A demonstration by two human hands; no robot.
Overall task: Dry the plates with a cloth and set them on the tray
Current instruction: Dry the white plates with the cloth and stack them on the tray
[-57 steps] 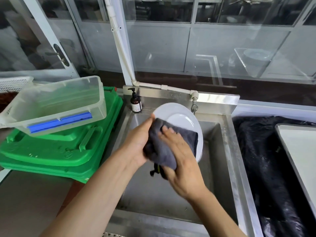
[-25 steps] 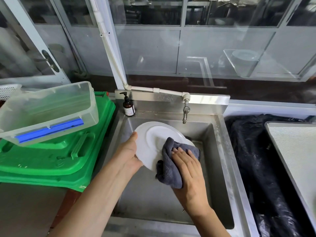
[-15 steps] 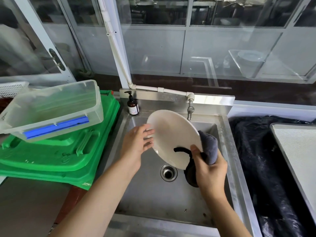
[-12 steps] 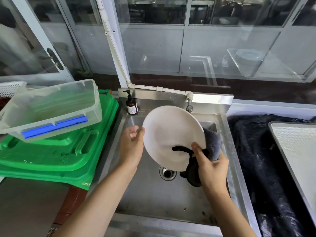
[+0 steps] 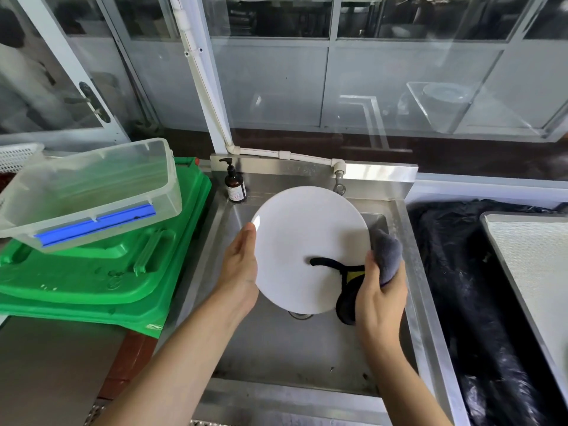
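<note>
A round white plate (image 5: 302, 241) is held tilted over the steel sink (image 5: 276, 348), its face toward me. My left hand (image 5: 241, 269) steadies the plate's left rim with straight fingers. My right hand (image 5: 376, 295) grips the plate's right edge together with a grey cloth (image 5: 387, 256), which wraps behind the plate; a black loop of the cloth lies across the plate's face. A metal tray (image 5: 534, 256) sits at the far right on black plastic.
A brown pump bottle (image 5: 235, 186) stands at the sink's back left corner, a tap (image 5: 339, 182) at the back. A clear plastic box (image 5: 89, 192) rests on stacked green lids (image 5: 101, 278) to the left. Black plastic sheeting (image 5: 461, 287) covers the right counter.
The plate was wiped on its back, then turned face toward me. The right hand moved the cloth to the plate's right edge; the left hand shifted to the left rim.
</note>
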